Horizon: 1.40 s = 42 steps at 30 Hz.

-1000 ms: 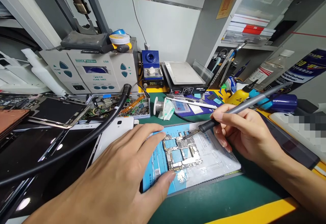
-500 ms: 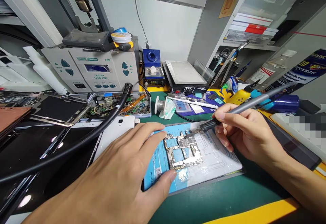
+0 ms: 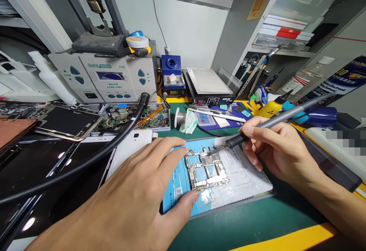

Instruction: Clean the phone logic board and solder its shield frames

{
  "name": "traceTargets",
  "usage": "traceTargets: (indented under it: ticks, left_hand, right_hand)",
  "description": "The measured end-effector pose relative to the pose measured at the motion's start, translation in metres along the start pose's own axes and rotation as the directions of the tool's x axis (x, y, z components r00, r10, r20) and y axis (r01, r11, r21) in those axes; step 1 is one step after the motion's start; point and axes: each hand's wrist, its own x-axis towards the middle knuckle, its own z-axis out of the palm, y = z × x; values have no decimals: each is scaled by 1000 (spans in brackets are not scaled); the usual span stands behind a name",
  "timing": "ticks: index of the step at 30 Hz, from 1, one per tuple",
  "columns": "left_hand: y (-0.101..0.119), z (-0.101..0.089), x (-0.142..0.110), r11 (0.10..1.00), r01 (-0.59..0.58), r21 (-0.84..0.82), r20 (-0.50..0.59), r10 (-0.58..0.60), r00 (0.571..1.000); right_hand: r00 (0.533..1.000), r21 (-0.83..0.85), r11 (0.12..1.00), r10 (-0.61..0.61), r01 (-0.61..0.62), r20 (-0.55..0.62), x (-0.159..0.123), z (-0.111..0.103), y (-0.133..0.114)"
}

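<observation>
A phone circuit board (image 3: 210, 160) lies flat on a blue and white plastic-covered packet (image 3: 246, 175). My left hand (image 3: 143, 182) spans the board's left side, a fingertip at its upper left corner and the thumb at its lower left edge, holding it between them. In my right hand (image 3: 278, 144) is a grey soldering iron (image 3: 274, 118) with a black ribbed grip, held like a pen. Its thin tip slants down to the upper part of the board, near a large silvery chip area; whether it touches is too small to tell.
Behind stand a hot air station (image 3: 114, 75), an iron stand (image 3: 171, 72) and a flat heating plate (image 3: 210, 81). A solder spool (image 3: 180, 117) sits beyond the packet. The station's black hose (image 3: 114, 150) crosses phone parts at left. Bottles, including a yellow one (image 3: 270, 108), stand at right.
The view has shifted very slightly. Both hands, the circuit board and the soldering iron keep nearly the same places relative to each other.
</observation>
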Motion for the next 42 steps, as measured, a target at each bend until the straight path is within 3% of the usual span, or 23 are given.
traceTargets:
  ticks: [6,12,42]
  left_hand:
    - [-2,-4,-2,1000,-1,12,-5,1,1000]
    - [-6,-10,-2,995,-66,81,95,58,994]
    - [-12,-4,-8,989,-83,123,88,73,993]
  right_hand:
    - [996,77,993,93,-92,-9,6,-1,-1]
    - [977,52,975,215,-215,3,13,-3,-1]
    - [977,114,971,213,-208,-34,15,3,-2]
